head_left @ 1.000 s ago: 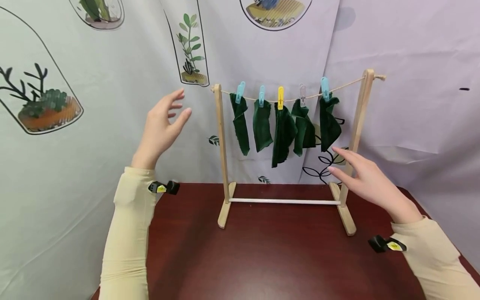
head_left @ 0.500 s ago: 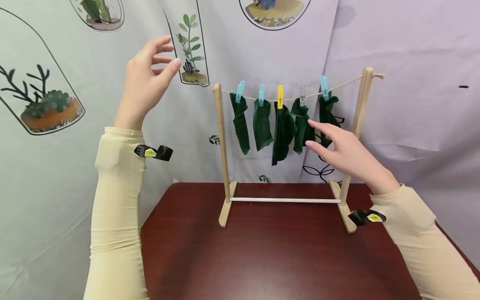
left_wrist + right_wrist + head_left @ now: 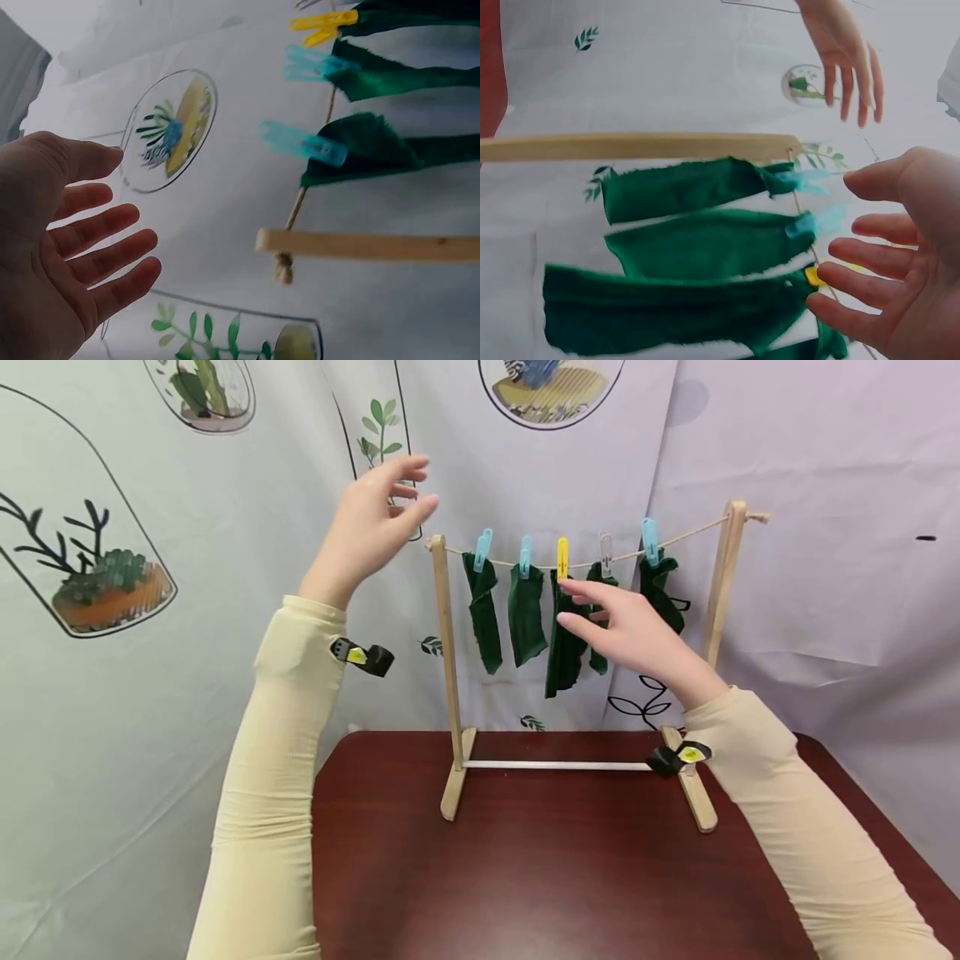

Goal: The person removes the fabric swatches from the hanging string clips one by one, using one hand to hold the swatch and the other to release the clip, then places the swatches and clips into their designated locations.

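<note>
A rope (image 3: 693, 533) strung between two wooden posts bears several dark green cloths (image 3: 528, 617), each under a clothespin. A yellow clothespin (image 3: 562, 556) is in the middle, a clear one (image 3: 606, 556) beside it, and blue clothespins (image 3: 483, 550) stand on both sides. My left hand (image 3: 371, 527) is in the air left of the left post's top, fingers relaxed, holding nothing. In front of the middle cloths hovers my right hand (image 3: 630, 627), fingers extended and holding nothing, partly covering them. The left wrist view has my left hand (image 3: 82, 225) apart from the pegs.
The wooden stand (image 3: 447, 652) has feet on the dark red table (image 3: 540, 868) and a white crossbar (image 3: 555, 766) low between its posts. Behind it hangs a pale cloth backdrop (image 3: 247, 527) printed with plants in jars.
My left hand first went up, then swung right toward the left post. My right hand moved left and upward from the right post to the middle cloths. The cloths stay pegged on the rope.
</note>
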Motion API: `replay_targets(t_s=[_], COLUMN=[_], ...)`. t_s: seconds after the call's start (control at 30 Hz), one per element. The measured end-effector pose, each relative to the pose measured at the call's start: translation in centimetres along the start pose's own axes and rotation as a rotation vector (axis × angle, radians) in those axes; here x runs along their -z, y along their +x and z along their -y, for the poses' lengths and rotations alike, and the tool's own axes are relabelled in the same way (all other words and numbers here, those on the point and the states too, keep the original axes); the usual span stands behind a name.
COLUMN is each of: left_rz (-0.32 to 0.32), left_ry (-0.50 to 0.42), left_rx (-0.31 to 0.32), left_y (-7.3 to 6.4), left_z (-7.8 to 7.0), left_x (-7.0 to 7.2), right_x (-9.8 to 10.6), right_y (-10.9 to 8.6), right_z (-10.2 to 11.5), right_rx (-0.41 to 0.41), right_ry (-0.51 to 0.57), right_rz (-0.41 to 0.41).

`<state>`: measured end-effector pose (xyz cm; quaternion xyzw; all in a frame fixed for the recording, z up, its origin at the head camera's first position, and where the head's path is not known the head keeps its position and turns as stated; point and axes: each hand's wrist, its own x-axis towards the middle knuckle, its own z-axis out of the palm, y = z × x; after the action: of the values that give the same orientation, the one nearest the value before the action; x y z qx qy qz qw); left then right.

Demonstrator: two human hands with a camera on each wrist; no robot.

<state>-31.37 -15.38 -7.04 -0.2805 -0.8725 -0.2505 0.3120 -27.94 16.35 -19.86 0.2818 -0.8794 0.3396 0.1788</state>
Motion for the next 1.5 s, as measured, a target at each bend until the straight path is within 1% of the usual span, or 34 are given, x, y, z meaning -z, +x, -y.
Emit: replay_targets(t_s=[0.07,0.2,0.27,0.47,0.63,0.8,1.03,1.13,1.23,1.33,1.5], left_rz=[0.045,0.140,0.178,0.253,0.309,0.330,0.347,0.357,0.363,0.365,0.354], left_ry=[0.004,0.001,0.015,0.069,0.111,0.132,0.135,0.139,0.139,0.134,0.101], left_rx=[-0.024,-0.039,-0.039,-0.054,-0.060,-0.053,-0.014,-0.014,-0.031,-0.039,-0.038], left_y=[0.2,0.6,0.9,1.8,2.0,2.1,2.2,2.0,1.8,1.6,1.3], left_z=[-0.3,-1.0,-1.4,-2.0,-2.3,-2.2,-1.7,-1.6,-1.5,-1.4,-1.2], left_x=[-1.0,-2.7,-3.4,-5.0,-6.0,-6.7,-7.1,-7.2,-7.3,-7.2,-6.9], right_x=[-0.7,-2.1,-2.7,-4.1,-4.8,-5.2,-5.5,-5.7,-5.9,-6.0,-6.2], right_y=[0.5,1.5,1.9,3.5,5.0,6.3,7.7,8.1,8.5,8.7,9.1], right_z=[0.2,0.4,0.6,1.3,1.6,1.8,2.1,2.0,1.9,1.8,2.0], right_rx=[0.005,0.009,0.007,0.004,-0.011,-0.055,-0.114,-0.149,-0.171,-0.178,-0.162], right_ry=[0.022,0.063,0.074,0.085,0.118,0.160,0.196,0.201,0.207,0.216,0.219], right_rz=[0.015,0.044,0.055,0.078,0.074,0.063,0.102,0.106,0.105,0.106,0.100])
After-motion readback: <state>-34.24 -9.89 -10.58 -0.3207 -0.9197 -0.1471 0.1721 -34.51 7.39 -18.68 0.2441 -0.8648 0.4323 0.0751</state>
